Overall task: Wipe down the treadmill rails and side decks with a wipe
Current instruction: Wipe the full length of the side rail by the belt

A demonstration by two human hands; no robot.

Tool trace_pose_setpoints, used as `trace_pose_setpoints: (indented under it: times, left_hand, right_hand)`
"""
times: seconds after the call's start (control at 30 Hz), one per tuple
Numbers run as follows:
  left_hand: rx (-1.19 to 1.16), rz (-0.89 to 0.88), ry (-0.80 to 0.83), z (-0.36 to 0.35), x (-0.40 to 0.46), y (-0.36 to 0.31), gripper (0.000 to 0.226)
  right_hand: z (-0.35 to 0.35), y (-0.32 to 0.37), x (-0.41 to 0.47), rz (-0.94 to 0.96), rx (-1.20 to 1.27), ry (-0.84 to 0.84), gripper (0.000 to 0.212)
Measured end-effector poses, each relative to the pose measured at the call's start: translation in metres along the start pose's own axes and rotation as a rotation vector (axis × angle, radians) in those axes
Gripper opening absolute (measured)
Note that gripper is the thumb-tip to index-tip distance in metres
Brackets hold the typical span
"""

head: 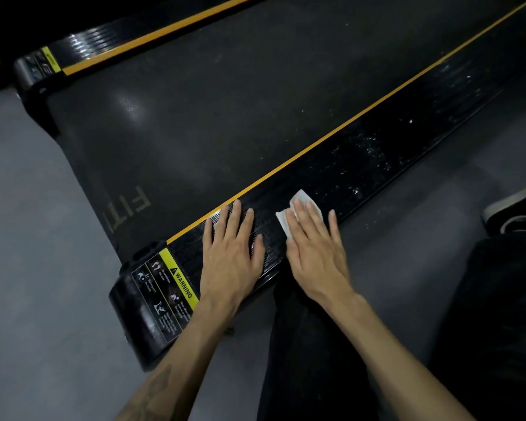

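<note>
The white wipe (298,212) lies flat on the near side deck (377,159) of the treadmill, close to its back end. The right hand (316,250) presses down on the wipe with straight, spread fingers, so its grip is wide and flat, not curled round anything. Part of the wipe sticks out past the fingertips and to the left of them.

Just beside it, the left hand (231,253) rests flat on the same deck. Its fingers are straight and spread too, so its grip is also wide, and it holds nothing. The two hands are near each other but do not touch.

The deck is black and shiny with fine ridges. Farther along it, past the wipe, there are many small white specks and smears. A thin orange stripe (331,135) runs along the deck's inner edge, next to the dark grey belt (225,86). The belt has pale letters (128,211) printed near its end.

At the end of the deck, left of the left hand, is a yellow and black warning sticker (167,290) with small pictures on it. The far side deck (119,38) is across the belt and has its own orange stripe.

The treadmill sits on a grey floor (28,238). The person's legs in black trousers (316,360) are low in the view, and a black shoe with white lines (520,211) is at the right edge.
</note>
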State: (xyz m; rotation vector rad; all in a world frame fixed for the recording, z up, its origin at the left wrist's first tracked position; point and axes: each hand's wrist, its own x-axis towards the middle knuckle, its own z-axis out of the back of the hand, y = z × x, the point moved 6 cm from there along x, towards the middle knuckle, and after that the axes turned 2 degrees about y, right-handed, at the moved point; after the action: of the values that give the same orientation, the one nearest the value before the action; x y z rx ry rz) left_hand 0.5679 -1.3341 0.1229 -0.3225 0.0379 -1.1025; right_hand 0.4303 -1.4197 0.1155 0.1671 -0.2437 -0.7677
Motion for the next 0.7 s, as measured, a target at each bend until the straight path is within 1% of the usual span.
trace_pose_setpoints:
  times: [0.1,0.2,0.3,0.4,0.47,0.57,0.7]
  left_hand:
    - [0.008,0.000,0.009,-0.001,0.000,0.000,0.060]
    - [0.003,-0.001,0.007,-0.001,0.000,0.000,0.059]
    - [0.004,-0.004,-0.003,0.000,-0.001,0.000,0.059]
    - [0.003,-0.004,-0.006,0.001,0.000,-0.001,0.059]
    - [-0.005,-0.008,0.000,-0.001,0.001,0.000,0.059]
    - [-0.017,-0.046,0.014,-0.003,0.000,-0.001,0.059]
    - [-0.017,-0.060,0.022,-0.002,0.000,-0.002,0.059]
  right_hand:
    - [-0.005,0.017,-0.003,0.062,0.032,-0.032,0.057]
    - [-0.006,0.017,0.012,0.102,-0.027,0.000,0.056]
    - [-0.002,0.002,0.015,0.063,-0.060,0.018,0.058]
    - [0.001,-0.001,-0.003,-0.011,-0.020,-0.025,0.059]
    - [-0.002,0.010,-0.013,0.012,0.011,-0.044,0.058]
    - [-0.005,0.018,-0.009,0.073,0.015,-0.024,0.056]
    - [-0.004,0.000,0.001,0.049,-0.079,0.027,0.057]
